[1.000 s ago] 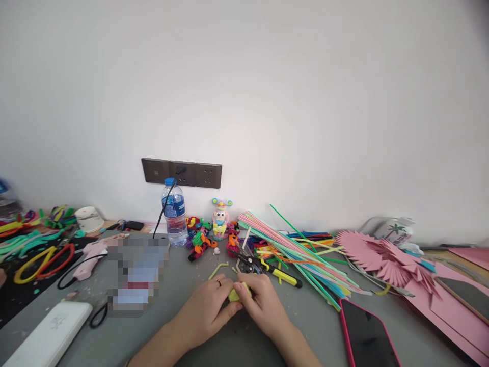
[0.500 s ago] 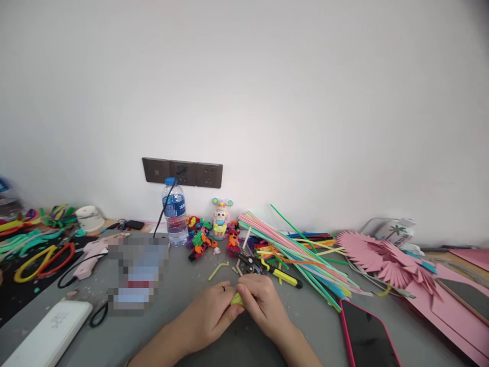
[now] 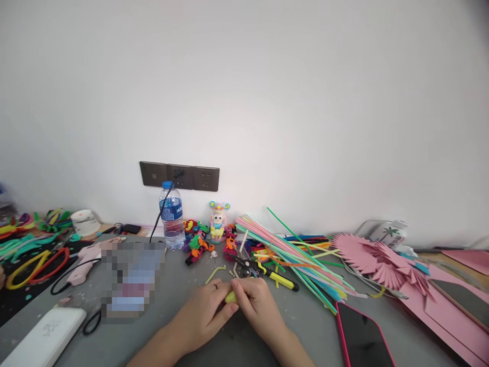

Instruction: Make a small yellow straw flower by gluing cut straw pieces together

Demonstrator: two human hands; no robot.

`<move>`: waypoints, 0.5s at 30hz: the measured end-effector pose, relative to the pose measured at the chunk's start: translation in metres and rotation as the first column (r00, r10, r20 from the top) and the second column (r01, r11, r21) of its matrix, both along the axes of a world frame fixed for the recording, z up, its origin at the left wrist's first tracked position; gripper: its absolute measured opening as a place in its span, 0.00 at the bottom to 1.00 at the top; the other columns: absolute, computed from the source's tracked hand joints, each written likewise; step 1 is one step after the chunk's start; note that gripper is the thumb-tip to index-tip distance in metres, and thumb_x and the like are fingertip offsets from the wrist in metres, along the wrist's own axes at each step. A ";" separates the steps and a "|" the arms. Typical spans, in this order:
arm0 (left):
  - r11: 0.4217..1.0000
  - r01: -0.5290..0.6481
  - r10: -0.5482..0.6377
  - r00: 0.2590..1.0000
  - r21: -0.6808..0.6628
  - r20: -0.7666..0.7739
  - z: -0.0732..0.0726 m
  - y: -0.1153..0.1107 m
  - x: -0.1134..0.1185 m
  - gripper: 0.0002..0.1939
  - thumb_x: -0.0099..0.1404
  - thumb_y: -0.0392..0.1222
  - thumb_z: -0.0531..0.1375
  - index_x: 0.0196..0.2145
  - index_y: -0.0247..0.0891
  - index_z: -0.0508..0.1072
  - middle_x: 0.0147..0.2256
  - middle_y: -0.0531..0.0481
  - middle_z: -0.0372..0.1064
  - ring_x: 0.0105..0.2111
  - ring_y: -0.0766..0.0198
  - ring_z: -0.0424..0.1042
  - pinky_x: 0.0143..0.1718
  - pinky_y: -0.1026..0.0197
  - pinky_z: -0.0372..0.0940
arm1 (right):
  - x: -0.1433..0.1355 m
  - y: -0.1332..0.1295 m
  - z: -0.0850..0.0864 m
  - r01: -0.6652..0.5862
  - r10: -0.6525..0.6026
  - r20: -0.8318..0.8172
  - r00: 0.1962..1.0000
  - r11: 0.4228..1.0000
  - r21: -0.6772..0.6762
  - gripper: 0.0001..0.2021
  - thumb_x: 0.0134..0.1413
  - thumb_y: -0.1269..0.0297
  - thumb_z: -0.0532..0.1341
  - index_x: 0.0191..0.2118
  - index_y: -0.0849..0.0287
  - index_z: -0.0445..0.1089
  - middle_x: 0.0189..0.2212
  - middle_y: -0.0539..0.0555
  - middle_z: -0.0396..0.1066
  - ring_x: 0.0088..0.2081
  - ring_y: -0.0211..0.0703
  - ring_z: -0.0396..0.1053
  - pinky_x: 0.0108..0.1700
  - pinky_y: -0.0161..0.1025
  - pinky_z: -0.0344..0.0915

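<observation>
Both hands meet low in the middle of the view. My left hand [image 3: 200, 313] has its fingers closed on a small yellow-green piece [image 3: 231, 297]. My right hand [image 3: 262, 308] pinches the same piece from the other side, thumb on top. Fingers cover most of it, so its shape and material cannot be made out. Just beyond the fingertips lie pliers [image 3: 280, 280] with yellow and black handles. A short bent pale green pipe cleaner [image 3: 214, 273] rests near my left knuckles. Small colourful pipe-cleaner figures [image 3: 198, 246] sit farther back.
A bundle of pipe cleaners [image 3: 294, 255] lies right of the pliers, near a pink-cased phone [image 3: 364, 336]. Folded pink paper [image 3: 382, 265] is at the far right. Left are a water bottle [image 3: 172, 219], a glue gun [image 3: 82, 265] and a white power bank [image 3: 46, 336]. A doll figurine [image 3: 217, 224] stands behind.
The view has shifted slightly, so the whole scene sits a little lower and farther left. Both hands keep their hold on the yellow-green piece, with little change in the fingers.
</observation>
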State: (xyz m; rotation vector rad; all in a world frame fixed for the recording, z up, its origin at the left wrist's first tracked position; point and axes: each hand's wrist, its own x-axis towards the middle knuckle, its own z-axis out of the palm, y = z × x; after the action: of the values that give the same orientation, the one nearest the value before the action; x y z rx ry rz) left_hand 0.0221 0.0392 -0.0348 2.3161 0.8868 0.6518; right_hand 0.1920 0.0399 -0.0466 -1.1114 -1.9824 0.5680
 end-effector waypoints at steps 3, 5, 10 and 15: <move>1.000 -0.018 0.019 0.999 0.018 -0.050 -0.002 0.002 0.000 0.15 0.69 0.52 0.50 0.44 0.40 0.67 0.37 0.46 0.70 0.38 0.56 0.68 0.38 0.59 0.62 | -0.001 0.001 -0.001 0.044 -0.045 -0.009 0.999 0.999 -0.030 0.23 0.66 0.57 0.45 0.19 0.58 0.54 0.16 0.46 0.53 0.20 0.34 0.52 0.25 0.34 0.47; 1.000 -0.021 0.023 0.997 0.023 -0.077 -0.003 0.002 0.000 0.16 0.67 0.53 0.54 0.45 0.39 0.67 0.37 0.46 0.70 0.38 0.55 0.68 0.38 0.58 0.62 | -0.001 0.002 -0.001 0.064 -0.065 -0.014 0.998 0.997 -0.043 0.23 0.66 0.57 0.45 0.19 0.58 0.53 0.16 0.46 0.51 0.19 0.34 0.50 0.25 0.34 0.45; 0.998 -0.055 0.058 0.992 0.033 -0.114 -0.004 0.003 0.001 0.11 0.69 0.47 0.53 0.42 0.38 0.68 0.37 0.46 0.69 0.37 0.56 0.68 0.36 0.59 0.62 | -0.001 0.001 -0.002 0.085 -0.084 0.015 0.996 0.994 -0.075 0.23 0.66 0.57 0.46 0.19 0.58 0.51 0.15 0.45 0.48 0.19 0.34 0.49 0.25 0.35 0.44; 0.997 -0.065 0.069 0.990 0.038 -0.122 -0.006 0.003 0.001 0.11 0.70 0.45 0.50 0.42 0.39 0.68 0.36 0.46 0.69 0.36 0.56 0.68 0.36 0.59 0.62 | 0.000 0.000 0.001 0.058 -0.058 0.007 0.998 0.994 -0.096 0.22 0.66 0.56 0.46 0.20 0.57 0.49 0.17 0.45 0.48 0.20 0.34 0.50 0.25 0.35 0.44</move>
State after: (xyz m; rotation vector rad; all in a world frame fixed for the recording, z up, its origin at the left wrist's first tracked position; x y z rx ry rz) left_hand 0.0229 0.0426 -0.0407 2.3875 1.0209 0.5598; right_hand 0.1917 0.0400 -0.0454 -1.2255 -1.9370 0.6367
